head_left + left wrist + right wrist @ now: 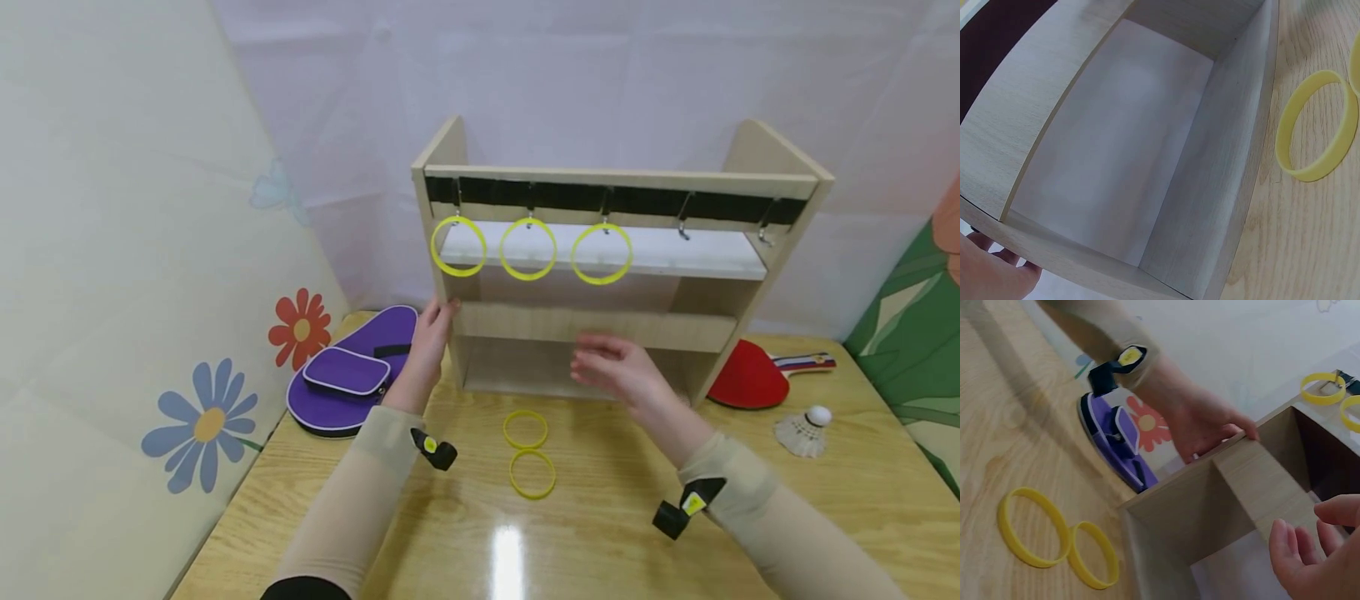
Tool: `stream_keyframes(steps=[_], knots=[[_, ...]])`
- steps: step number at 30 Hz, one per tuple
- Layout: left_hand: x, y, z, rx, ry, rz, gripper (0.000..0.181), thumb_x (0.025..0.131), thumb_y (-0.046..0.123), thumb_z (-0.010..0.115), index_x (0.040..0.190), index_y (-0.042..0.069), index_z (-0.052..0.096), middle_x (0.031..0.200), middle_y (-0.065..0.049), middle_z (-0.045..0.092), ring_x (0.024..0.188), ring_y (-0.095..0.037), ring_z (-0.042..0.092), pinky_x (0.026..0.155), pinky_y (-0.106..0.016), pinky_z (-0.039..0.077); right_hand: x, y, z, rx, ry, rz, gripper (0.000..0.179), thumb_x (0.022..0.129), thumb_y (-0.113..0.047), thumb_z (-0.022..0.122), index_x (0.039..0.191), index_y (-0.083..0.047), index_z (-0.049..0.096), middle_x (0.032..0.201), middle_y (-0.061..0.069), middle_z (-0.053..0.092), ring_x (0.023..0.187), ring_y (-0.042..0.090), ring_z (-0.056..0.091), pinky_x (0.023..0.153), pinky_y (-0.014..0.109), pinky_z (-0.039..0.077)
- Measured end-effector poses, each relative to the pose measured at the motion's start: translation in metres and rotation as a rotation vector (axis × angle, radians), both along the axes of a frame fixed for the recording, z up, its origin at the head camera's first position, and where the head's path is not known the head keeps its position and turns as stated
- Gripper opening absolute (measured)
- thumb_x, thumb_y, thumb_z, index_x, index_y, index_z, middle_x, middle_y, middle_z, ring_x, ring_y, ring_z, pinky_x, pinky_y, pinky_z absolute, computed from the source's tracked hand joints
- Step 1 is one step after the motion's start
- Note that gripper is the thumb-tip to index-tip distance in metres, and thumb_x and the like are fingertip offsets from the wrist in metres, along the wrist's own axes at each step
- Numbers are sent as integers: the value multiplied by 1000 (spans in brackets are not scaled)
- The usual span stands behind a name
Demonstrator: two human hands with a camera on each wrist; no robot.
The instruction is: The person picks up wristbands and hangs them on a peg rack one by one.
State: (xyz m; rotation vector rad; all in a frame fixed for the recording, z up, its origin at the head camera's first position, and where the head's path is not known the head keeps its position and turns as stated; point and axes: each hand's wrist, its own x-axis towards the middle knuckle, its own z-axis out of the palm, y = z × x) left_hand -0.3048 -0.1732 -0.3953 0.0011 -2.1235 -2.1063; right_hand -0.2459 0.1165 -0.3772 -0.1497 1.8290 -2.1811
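left hand [429, 337] on rack [592, 327] edge, seemingly gripping

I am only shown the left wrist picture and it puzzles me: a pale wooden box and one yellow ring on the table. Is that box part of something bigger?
Observer: Yes, it is the bottom of a wooden rack with a row of hooks along the top.
Operator: Are there more rings?
Observer: Three yellow rings hang on the hooks, and two rings lie on the table.
Operator: What is the other hand doing?
Observer: The right hand is open in front of the rack, holding nothing.
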Motion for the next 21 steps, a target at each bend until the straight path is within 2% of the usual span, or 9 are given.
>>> stream_keyframes(steps=[7,12,21], knots=[[0,-1,-1,6,-4,-10,46,102,25,45,147,13,46,137,-19,53,120,-27,49,109,-46,35,7,-5,-21,80,11,33,47,97,1,55,139,16,40,96,-3,65,85,9,67,85,31,57],[-1,-2,-1,5,-5,-22,48,103,26,44,149,14,43,141,-19,52,124,-28,47,111,-47,32,11,-11,-38,122,-21,62,46,96,2,56,137,17,41,95,-2,64,85,10,65,80,29,58],[-1,-1,-1,3,-1,-19,48,103,25,44,148,12,43,140,-19,52,122,-27,48,110,-46,33,21,-19,-62,196,-61,86,42,94,3,58,133,16,46,102,11,65,83,13,64,79,33,59]])
